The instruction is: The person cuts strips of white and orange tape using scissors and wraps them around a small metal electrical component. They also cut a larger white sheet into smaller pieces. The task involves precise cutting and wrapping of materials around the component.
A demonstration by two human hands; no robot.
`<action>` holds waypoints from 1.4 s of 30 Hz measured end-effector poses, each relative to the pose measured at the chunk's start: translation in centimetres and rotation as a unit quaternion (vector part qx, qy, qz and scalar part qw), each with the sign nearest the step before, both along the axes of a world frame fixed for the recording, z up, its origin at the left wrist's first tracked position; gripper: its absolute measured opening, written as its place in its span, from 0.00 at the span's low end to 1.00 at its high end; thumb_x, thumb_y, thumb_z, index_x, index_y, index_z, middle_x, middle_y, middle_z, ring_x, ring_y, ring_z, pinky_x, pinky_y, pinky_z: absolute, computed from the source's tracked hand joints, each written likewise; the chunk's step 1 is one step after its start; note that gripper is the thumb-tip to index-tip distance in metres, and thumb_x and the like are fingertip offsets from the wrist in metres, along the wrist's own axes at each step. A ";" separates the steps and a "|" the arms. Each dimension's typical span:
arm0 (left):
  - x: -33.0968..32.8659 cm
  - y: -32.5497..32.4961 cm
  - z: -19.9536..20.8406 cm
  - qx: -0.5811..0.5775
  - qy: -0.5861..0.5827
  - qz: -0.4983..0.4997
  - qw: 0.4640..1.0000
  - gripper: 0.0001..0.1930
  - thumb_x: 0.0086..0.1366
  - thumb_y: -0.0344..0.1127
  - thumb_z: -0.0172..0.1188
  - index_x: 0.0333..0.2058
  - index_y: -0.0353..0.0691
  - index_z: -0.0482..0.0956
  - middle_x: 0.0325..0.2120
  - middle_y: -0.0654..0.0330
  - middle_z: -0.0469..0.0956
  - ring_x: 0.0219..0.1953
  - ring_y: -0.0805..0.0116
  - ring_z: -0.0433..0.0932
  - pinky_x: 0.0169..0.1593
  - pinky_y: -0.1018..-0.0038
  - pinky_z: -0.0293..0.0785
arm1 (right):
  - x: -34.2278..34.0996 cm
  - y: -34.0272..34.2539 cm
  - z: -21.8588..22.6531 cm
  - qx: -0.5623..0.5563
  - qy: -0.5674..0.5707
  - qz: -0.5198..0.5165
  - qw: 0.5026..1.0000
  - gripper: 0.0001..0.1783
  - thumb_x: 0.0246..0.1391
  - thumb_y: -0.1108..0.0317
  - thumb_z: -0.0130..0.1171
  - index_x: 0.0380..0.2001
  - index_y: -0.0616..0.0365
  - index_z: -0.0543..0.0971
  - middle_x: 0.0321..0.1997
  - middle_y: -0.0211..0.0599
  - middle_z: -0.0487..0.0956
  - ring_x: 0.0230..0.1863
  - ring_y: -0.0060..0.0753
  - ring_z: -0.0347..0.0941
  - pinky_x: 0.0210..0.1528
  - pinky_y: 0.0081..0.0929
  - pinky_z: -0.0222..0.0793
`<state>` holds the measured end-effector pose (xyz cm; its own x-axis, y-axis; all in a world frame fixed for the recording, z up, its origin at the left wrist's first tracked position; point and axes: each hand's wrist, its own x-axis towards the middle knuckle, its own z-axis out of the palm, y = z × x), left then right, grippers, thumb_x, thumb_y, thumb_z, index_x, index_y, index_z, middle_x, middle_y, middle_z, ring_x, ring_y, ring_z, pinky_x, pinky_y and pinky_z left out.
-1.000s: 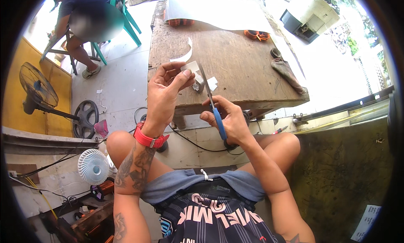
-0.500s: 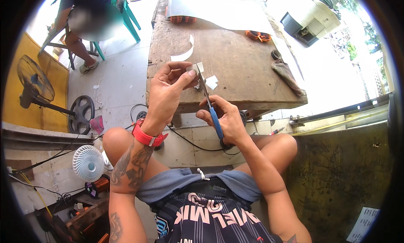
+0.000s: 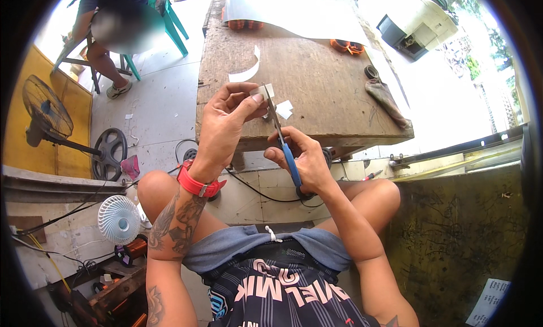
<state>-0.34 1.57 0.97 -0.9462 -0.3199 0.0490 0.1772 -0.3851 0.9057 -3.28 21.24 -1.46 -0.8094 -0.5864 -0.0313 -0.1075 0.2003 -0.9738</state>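
Observation:
My left hand (image 3: 229,112) pinches a small pale piece of paper (image 3: 268,91) between thumb and fingers, above the near part of a wooden table (image 3: 334,95). Around the blue handles of a pair of scissors (image 3: 290,163) my right hand (image 3: 305,157) is closed. The scissor blades point away from me and lie at the paper, beside my left thumb. Whether they are fully closed on it is hard to make out. Small white paper scraps (image 3: 284,110) lie on the table just beyond the blades, and a curved white strip (image 3: 247,69) lies farther off to the left.
A large white sheet (image 3: 294,13) covers the table's far end, with orange coils (image 3: 347,47) by its edge. A brownish cloth (image 3: 387,103) lies at the right. A black fan (image 3: 48,109) and small white fan (image 3: 119,218) stand left. Another person (image 3: 107,33) sits far left.
Hardly anything differs. Both hands, the scissors and the paper stay in nearly the same place.

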 end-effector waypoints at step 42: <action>1.1 -3.0 0.9 -0.028 -0.043 -0.076 0.996 0.11 0.68 0.26 0.65 0.48 0.29 0.80 0.42 0.50 0.84 0.45 0.61 0.88 0.53 0.69 0.88 | -0.6 1.7 2.0 0.054 -0.071 0.084 0.992 0.23 0.54 0.55 0.79 0.42 0.61 0.83 0.23 0.21 0.78 0.27 0.10 0.68 0.30 0.15 0.62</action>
